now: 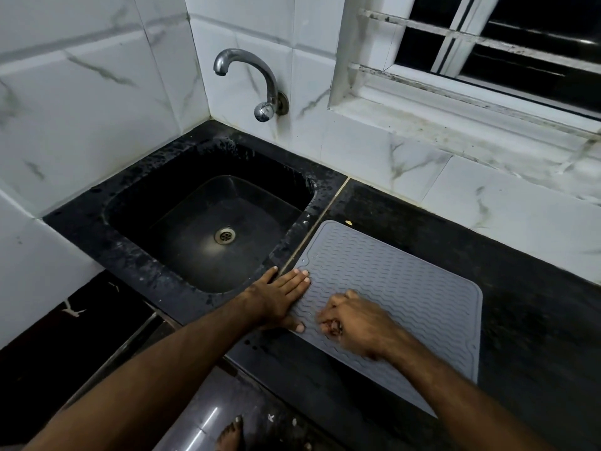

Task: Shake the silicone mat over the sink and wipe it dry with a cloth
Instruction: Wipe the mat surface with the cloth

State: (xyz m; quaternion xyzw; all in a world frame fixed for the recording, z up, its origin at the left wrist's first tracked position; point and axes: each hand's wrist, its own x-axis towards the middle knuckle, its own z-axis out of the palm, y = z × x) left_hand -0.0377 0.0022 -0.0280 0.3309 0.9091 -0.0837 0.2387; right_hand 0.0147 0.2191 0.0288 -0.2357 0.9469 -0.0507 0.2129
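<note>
A grey silicone mat (390,288) with wavy ridges lies flat on the black counter, just right of the black sink (208,229). My left hand (279,297) rests flat with fingers spread on the mat's left edge, thumb on the near corner. My right hand (354,323) sits on the mat's near-left part with its fingers curled in, blurred; nothing shows in it. No cloth is in view.
A chrome tap (250,79) sticks out of the tiled wall above the sink. The black counter (536,320) runs right under a barred window (487,43). Water drops speckle the sink rim. My bare foot (231,434) stands on the dark floor below.
</note>
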